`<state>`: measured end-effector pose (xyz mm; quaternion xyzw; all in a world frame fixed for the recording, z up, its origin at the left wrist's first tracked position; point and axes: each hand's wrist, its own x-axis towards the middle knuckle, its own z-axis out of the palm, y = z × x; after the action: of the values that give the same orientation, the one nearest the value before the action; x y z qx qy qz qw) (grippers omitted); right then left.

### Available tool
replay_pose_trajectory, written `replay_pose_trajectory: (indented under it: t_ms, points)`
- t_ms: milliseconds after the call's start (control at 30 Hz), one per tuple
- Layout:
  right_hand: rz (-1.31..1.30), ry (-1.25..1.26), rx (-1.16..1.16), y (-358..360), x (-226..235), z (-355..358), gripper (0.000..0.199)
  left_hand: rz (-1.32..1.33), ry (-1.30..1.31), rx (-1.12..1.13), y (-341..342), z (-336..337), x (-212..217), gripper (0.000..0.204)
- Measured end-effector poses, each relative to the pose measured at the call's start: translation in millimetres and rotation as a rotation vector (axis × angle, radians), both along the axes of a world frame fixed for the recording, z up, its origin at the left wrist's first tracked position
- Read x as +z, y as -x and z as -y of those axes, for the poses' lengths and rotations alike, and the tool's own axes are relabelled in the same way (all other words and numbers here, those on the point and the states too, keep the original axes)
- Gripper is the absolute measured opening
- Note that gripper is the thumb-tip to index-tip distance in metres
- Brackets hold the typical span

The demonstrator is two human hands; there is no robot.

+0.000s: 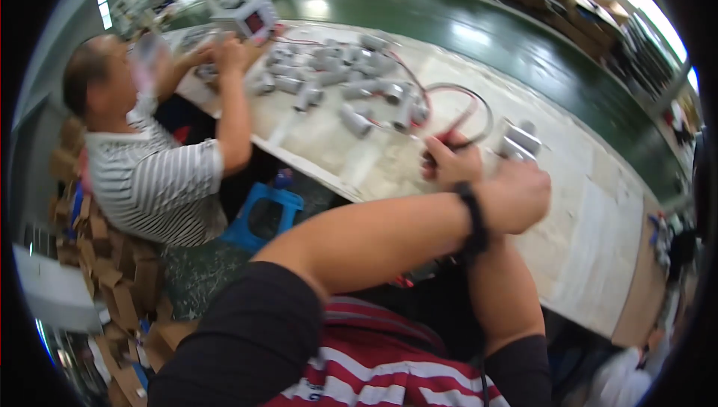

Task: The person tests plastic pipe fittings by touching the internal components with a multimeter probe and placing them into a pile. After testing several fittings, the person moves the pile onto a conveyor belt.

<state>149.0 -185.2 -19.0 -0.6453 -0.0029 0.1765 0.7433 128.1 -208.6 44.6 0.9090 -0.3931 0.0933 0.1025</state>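
My forearms cross over the near side of the table. My left hand (517, 192), with a black band on its wrist, reaches to the right and is closed, its fingertips hidden behind its back. Right at its far side are grey cylindrical parts (519, 141); whether it grips one cannot be made out. Beneath the left wrist passes my right arm, and my right hand (453, 162) appears on the left, pinching red and black leads (465, 115). The leads loop above that hand and run left across the table. Motion blurs both hands.
More grey cylindrical parts (351, 71) lie in a heap on the pale table (314, 142). At the left a co-worker (157, 153) in a striped shirt handles things beside a boxy device (250, 18). A blue stool (265, 216) stands below the table edge; cardboard boxes (112, 272) are piled behind.
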Motion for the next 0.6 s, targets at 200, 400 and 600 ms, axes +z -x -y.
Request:
replay_pose_trajectory:
  t_ms: [200,400,600]
  points:
    - [0.002,-0.005,0.032,7,-2,-2,0.014,-0.413,-0.191,0.085,-25,24,4,0.016]
    - [0.049,0.000,0.036,13,9,1,0.015,-0.396,-0.195,0.083,-11,23,-6,0.023]
    - [0.062,0.023,0.049,7,3,1,0.014,-0.396,0.134,0.174,4,9,11,0.038]
